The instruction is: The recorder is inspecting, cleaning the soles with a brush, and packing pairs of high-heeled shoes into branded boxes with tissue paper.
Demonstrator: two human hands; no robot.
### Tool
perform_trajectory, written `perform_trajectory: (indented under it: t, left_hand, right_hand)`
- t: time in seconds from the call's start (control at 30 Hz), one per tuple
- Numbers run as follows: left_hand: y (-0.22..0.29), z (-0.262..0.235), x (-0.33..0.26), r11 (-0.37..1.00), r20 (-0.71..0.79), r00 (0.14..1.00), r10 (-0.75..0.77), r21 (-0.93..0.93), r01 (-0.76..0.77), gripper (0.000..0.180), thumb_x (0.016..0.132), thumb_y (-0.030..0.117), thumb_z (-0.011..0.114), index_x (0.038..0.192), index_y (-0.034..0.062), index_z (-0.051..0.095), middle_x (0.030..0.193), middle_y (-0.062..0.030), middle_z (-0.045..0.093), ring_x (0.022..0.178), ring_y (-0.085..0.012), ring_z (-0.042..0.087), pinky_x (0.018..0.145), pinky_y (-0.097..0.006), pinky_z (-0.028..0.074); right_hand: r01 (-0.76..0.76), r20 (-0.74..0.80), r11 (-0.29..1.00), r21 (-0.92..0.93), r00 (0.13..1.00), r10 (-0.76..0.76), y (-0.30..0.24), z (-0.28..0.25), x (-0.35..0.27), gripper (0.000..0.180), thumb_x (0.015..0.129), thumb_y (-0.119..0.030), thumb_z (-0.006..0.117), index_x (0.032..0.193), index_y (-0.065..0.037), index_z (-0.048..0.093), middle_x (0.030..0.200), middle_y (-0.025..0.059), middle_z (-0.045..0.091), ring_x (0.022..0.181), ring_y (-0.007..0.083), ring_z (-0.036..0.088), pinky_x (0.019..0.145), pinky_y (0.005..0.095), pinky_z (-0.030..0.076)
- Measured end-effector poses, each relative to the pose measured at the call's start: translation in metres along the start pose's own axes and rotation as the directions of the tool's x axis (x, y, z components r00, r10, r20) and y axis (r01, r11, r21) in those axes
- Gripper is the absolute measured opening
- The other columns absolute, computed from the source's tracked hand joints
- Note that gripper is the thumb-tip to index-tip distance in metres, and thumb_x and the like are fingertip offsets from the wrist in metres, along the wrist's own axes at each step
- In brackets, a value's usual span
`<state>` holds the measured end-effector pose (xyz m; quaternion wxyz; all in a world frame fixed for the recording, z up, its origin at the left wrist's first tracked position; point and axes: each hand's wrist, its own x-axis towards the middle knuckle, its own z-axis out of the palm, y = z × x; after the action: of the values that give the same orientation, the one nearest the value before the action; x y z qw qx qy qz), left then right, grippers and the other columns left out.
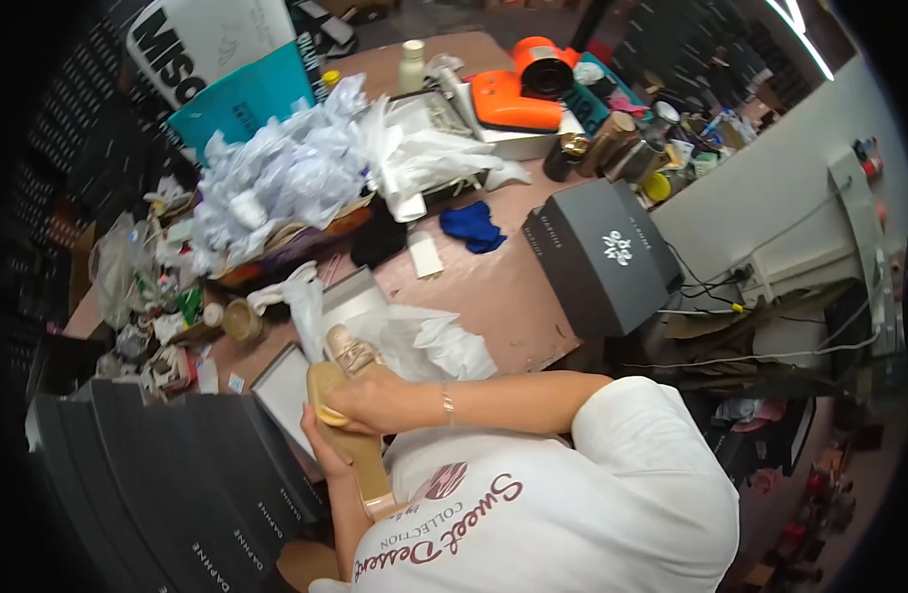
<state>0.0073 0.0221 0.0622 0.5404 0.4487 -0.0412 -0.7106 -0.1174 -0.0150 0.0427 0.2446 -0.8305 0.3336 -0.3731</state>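
A beige heeled sandal (373, 474) is held close to my body, its tan sole turned up. My left hand (326, 447) grips it from the side, fingers wrapped along the sole. Over the front of the sole lies my right hand (363, 400), closed, with a small yellow piece (328, 415) showing under its fingers; I cannot make out its kind. Just beyond, another strappy beige sandal (351, 348) lies by white tissue paper (400, 336) and an open shoe box (355, 295).
A dark grey shoe box (604, 267) stands at the table's right edge. Behind lie a blue cloth (471, 227), crumpled white paper (286, 163) and an orange hot-air blower (518, 104). Stacked dark boxes (167, 484) rise at the near left. Bottles (627, 148) stand far right.
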Motion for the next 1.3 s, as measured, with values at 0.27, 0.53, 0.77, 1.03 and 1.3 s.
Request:
perform_trajectory:
  t: [0.27, 0.53, 0.77, 1.03, 1.3]
  left_hand:
    - [-0.003, -0.009, 0.014, 0.980, 0.205, 0.966, 0.156, 0.088, -0.177, 0.052, 0.094, 0.049, 0.035, 0.119, 0.0066, 0.049, 0.109, -0.0089, 0.058, 0.096, -0.0215, 0.058, 0.082, -0.034, 0.047]
    - [0.006, -0.016, 0.010, 0.982, 0.166, 0.985, 0.052, 0.171, -0.080, 0.052, 0.096, 0.048, 0.031, 0.124, 0.0065, 0.045, 0.119, -0.0096, 0.053, 0.103, -0.0189, 0.056, 0.086, -0.033, 0.046]
    - [-0.005, -0.089, 0.051, 0.728, 0.269, 0.897, 0.352, 0.524, -0.443, 0.058, 0.095, 0.044, 0.038, 0.129, -0.0022, 0.036, 0.118, -0.0129, 0.052, 0.103, -0.0231, 0.055, 0.088, -0.032, 0.044]
    - [-0.009, -0.006, 0.016, 0.914, 0.162, 0.945, 0.285, 0.252, -0.319, 0.054, 0.088, 0.043, 0.045, 0.124, 0.0034, 0.037, 0.110, -0.0104, 0.052, 0.097, -0.0216, 0.054, 0.086, -0.035, 0.045]
    - [-0.010, -0.039, 0.025, 0.775, 0.333, 0.911, 0.245, 0.497, -0.390, 0.048, 0.094, 0.037, 0.038, 0.129, 0.0038, 0.036, 0.118, -0.0136, 0.049, 0.106, -0.0231, 0.052, 0.088, -0.032, 0.043]
  right_hand:
    - [-0.166, 0.002, 0.984, -0.059, 0.986, 0.167, 0.001, -0.020, 0.028, 0.019, 0.073, -0.022, 0.064, 0.082, -0.009, 0.054, 0.076, 0.0131, 0.062, 0.068, 0.0336, 0.062, 0.056, 0.0449, 0.047]
    - [-0.162, -0.197, 0.986, -0.033, 0.968, 0.152, -0.001, -0.019, 0.046, 0.020, 0.074, -0.023, 0.063, 0.077, -0.008, 0.051, 0.063, 0.0118, 0.056, 0.060, 0.0326, 0.060, 0.051, 0.0429, 0.046]
    - [-0.019, -0.058, 1.000, -0.006, 0.998, 0.019, -0.013, -0.018, 0.038, 0.024, 0.072, -0.020, 0.064, 0.084, -0.004, 0.051, 0.073, 0.0136, 0.059, 0.069, 0.0345, 0.061, 0.059, 0.0428, 0.047]
    - [-0.116, -0.165, 0.993, 0.039, 0.979, 0.121, -0.005, -0.029, 0.036, 0.023, 0.069, -0.019, 0.067, 0.083, -0.006, 0.053, 0.066, 0.0148, 0.058, 0.065, 0.0345, 0.061, 0.057, 0.0438, 0.047]
    - [-0.264, -0.269, 0.910, 0.321, 0.896, 0.354, -0.003, -0.023, 0.021, 0.017, 0.068, -0.021, 0.065, 0.079, -0.007, 0.061, 0.072, 0.0188, 0.060, 0.082, 0.0378, 0.062, 0.089, 0.0497, 0.043]
